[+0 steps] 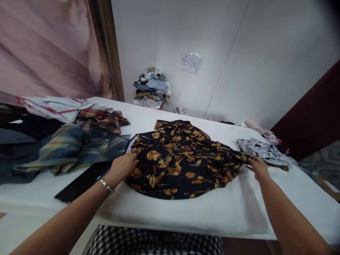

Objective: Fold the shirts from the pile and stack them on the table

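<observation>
Your left hand [124, 166] pinches the black leaf-print shirt [183, 159] at its left side, your right hand [258, 167] grips the right edge. The shirt lies mid-table [239, 209], near the front edge. Keep it taut; thin, floppy fabric wrinkles easily on that smooth white top.
</observation>
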`<state>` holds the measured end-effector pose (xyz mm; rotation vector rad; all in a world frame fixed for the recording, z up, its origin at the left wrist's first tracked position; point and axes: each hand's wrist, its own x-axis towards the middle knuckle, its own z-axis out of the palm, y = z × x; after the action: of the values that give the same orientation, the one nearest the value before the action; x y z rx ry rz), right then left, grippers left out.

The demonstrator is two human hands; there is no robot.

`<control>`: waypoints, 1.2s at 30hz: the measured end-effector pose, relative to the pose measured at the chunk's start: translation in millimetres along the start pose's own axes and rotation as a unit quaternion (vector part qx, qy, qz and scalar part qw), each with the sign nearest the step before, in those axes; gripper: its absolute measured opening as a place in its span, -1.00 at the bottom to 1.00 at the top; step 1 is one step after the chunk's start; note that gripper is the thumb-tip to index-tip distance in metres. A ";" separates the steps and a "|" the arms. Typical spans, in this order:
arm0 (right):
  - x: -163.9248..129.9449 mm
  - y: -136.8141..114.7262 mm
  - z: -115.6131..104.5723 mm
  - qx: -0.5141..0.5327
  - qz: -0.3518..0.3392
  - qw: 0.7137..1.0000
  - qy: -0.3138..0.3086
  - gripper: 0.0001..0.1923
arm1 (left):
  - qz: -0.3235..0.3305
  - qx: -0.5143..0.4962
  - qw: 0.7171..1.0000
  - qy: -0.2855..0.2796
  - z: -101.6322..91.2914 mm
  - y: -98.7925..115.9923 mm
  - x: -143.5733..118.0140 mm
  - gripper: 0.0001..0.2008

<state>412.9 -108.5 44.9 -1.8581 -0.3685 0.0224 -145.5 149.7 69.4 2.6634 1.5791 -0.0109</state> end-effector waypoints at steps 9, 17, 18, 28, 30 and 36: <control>-160.3 -27.0 25.9 -0.145 -0.352 0.889 -0.256 -0.60 | 0.204 -0.081 0.969 0.116 8.5 38.2 45.4 -0.56; -242.2 -56.7 53.3 -0.257 -0.440 0.739 -0.441 -0.44 | 0.276 -0.032 0.959 0.063 12.6 78.4 76.1 -0.48; -242.0 -54.9 55.4 -0.264 -0.442 0.739 -0.434 -0.54 | 0.280 -0.029 0.956 0.079 11.8 77.0 75.8 -0.52; -236.1 -55.6 7.4 0.055 -0.316 0.870 -0.374 -0.78 | 0.303 -0.051 0.945 0.114 17.6 34.3 55.7 -0.74; -225.4 -50.6 -12.5 0.121 -0.218 0.928 -0.276 -0.80 | 0.316 -0.084 0.936 0.132 13.2 33.0 44.9 -0.74; -174.9 -24.8 -63.1 0.145 -0.066 0.984 -0.083 -0.58 | 0.328 -0.163 0.925 0.101 2.9 44.4 -10.8 -0.71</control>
<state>253.4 -206.3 58.6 -1.5453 -0.5727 0.1349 -111.7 118.8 68.3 2.8177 0.5640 0.5120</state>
